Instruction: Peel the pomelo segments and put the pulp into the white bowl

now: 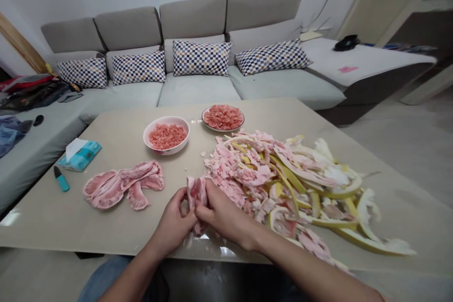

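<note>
Near the table's front edge, my left hand [177, 221] and my right hand [223, 211] both grip one pink pomelo segment [197, 190], thumbs pressed against it. The segment stands roughly upright between them, its lower part partly hidden by fingers. To the left lie several pomelo segments [123, 181] still in pale pink membrane. A large heap of yellow pomelo peel and pink pith [262, 170] spreads just right of my right hand. Beyond my hands are a white bowl of peeled pink pulp [146, 141] and a dark-rimmed plate of pulp [242, 123].
On the table's left side sit a blue tissue pack [85, 156] and a knife with a teal cover or handle [62, 183]. Behind the table [120, 125] runs a grey sofa [198, 89] with checkered cushions [201, 59]. Clothes [31, 92] lie on its left part.
</note>
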### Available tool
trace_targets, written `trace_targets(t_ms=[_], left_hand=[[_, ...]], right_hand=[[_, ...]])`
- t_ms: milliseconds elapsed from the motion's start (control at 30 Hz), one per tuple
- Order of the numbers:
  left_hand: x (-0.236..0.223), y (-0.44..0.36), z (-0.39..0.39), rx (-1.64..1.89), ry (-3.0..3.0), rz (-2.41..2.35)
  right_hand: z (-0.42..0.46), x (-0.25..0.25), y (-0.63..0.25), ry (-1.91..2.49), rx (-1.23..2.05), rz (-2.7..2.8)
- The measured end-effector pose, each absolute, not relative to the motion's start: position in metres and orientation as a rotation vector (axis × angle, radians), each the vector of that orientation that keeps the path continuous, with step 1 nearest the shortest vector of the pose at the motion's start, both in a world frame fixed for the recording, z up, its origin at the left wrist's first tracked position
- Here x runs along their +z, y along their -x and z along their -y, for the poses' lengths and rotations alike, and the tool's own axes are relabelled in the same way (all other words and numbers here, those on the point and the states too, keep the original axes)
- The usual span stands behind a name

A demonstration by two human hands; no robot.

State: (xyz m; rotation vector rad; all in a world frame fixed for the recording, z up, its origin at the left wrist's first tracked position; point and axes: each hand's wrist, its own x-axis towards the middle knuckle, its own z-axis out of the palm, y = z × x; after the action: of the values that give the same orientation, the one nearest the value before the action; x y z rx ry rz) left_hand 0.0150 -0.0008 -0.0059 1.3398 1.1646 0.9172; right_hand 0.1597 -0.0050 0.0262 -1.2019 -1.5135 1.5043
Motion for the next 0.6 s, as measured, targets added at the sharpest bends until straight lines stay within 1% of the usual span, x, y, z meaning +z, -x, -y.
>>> trace_targets(t_ms=[167, 600], left_hand=[[-0.005, -0.009, -0.001, 0.916, -1.370, -1.061], [0.003, 0.002, 0.001, 0.800, -1.251, -0.929]], right_hand=[[0.006, 0.025, -0.164, 1.232, 1.297, 1.586], [-0.001, 0.034, -0.174, 1.146, 1.399, 1.704]])
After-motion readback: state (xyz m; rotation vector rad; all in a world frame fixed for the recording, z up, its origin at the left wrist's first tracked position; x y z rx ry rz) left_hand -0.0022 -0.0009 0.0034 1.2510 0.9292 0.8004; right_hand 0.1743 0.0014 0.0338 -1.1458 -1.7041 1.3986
